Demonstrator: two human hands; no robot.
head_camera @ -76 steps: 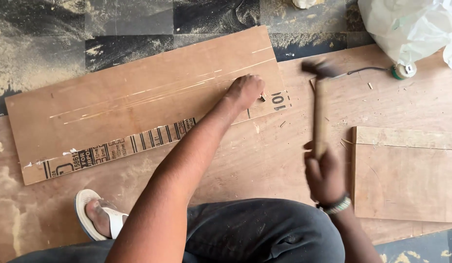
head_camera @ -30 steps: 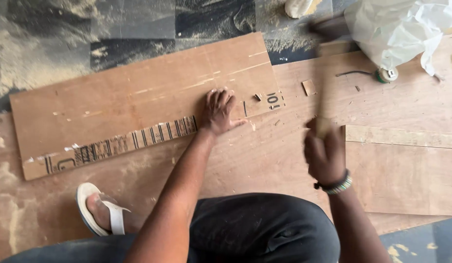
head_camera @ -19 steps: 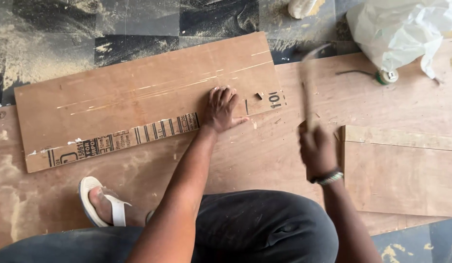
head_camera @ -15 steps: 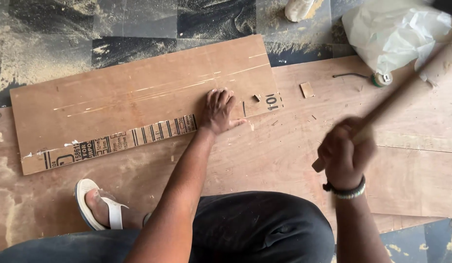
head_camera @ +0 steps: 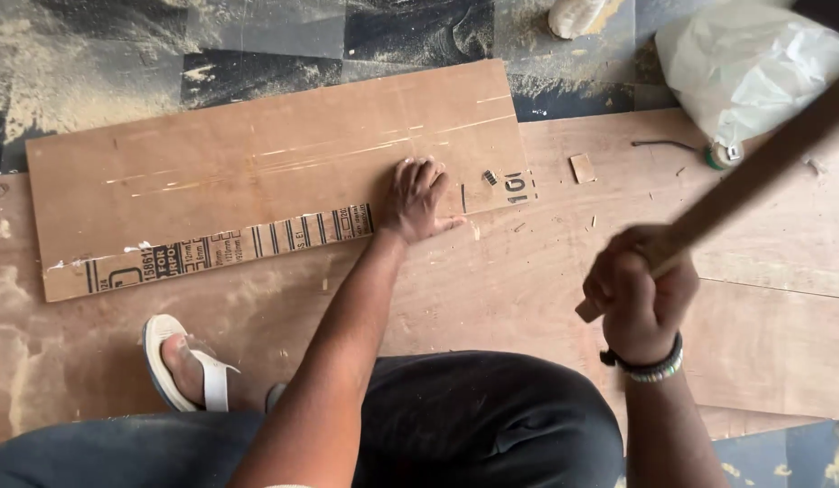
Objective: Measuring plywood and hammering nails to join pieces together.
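Plywood strip point(head_camera: 257, 172) lay flat atop larger sheet point(head_camera: 754, 271). Left hand point(head_camera: 417, 199) pressed spread-fingered on strip's near right edge. Right hand point(head_camera: 638, 294), right of strip, fisted round raised hammer handle point(head_camera: 754, 172); head out of frame. Nailing appeared unfinished.

Even, soft daylight with faint shadows and no glare. The wooden handle point(head_camera: 754, 172) at upper right is motion-blurred; the plywood board point(head_camera: 257, 172) stays sharp.

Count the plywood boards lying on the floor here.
3: a narrow board under the left hand, a big sheet beneath it, another sheet at right. Others may lie hidden.
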